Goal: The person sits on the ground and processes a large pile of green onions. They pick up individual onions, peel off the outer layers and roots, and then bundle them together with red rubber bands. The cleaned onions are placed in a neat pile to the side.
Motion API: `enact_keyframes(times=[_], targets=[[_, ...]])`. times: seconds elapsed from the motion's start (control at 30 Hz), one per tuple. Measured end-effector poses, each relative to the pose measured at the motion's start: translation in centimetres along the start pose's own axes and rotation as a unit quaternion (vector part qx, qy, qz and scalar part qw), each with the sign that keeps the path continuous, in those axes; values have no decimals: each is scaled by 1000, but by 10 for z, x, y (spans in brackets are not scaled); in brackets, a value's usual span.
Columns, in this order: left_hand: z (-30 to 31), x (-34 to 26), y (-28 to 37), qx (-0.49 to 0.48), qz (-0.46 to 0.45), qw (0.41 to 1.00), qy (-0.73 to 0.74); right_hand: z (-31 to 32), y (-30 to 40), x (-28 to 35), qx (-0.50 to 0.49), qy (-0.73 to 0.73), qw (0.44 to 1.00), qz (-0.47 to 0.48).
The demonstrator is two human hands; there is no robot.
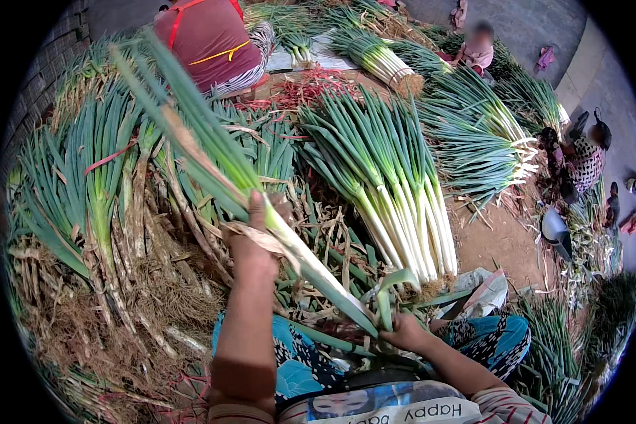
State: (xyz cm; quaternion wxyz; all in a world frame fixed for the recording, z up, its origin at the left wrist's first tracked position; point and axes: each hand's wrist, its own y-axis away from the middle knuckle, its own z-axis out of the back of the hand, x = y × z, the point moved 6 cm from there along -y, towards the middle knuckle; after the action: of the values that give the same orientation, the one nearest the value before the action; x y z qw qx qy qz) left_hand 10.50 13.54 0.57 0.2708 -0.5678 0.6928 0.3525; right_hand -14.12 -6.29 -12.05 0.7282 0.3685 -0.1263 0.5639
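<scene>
My left hand [257, 222] grips a large green onion [291, 238] around its stalk, where a dry brown leaf hangs loose. The onion slants from the upper left down to my right hand [405, 333], its green tops blurred. My right hand is closed on a green outer leaf [386, 302] near the white lower end; the fingers are partly hidden. Just beyond lies a row of peeled green onions [408, 212], white stalks towards me, roots on. To the left is a heap of unpeeled green onions [132, 212] with dirty stalks and brown roots [175, 286].
A tied bundle of green onions [392, 66] lies farther back, near red strips [318, 87]. More onions [482, 143] lie at the right. A person in a maroon top [212, 47] sits at the upper left; other people are at the right, near a grey bowl [554, 225].
</scene>
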Motion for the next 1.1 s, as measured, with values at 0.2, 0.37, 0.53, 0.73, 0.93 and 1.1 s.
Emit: enact_keyframes(times=[0.2, 0.37, 0.53, 0.73, 0.93, 1.1], targets=[[6, -13, 4, -3, -24, 1000, -15, 4, 47, -51, 77, 173, 975, -115], [5, -6, -1, 3, 10, 999, 36, 64, 30, 55, -148, -7, 982, 120], [-6, 2, -1, 93, 89, 985, 116, 24, 22, 74, -27, -121, 985, 122], [-23, 0, 12, 160, 42, 986, -4, 7, 27, 51, 1, -294, 954, 53], [-19, 2, 9, 68, 36, 898, -432, 10, 28, 70, 45, -495, 866, 59], [-37, 50, 41, 317, 174, 808, -465, 36, 19, 74, -18, -538, 837, 93]])
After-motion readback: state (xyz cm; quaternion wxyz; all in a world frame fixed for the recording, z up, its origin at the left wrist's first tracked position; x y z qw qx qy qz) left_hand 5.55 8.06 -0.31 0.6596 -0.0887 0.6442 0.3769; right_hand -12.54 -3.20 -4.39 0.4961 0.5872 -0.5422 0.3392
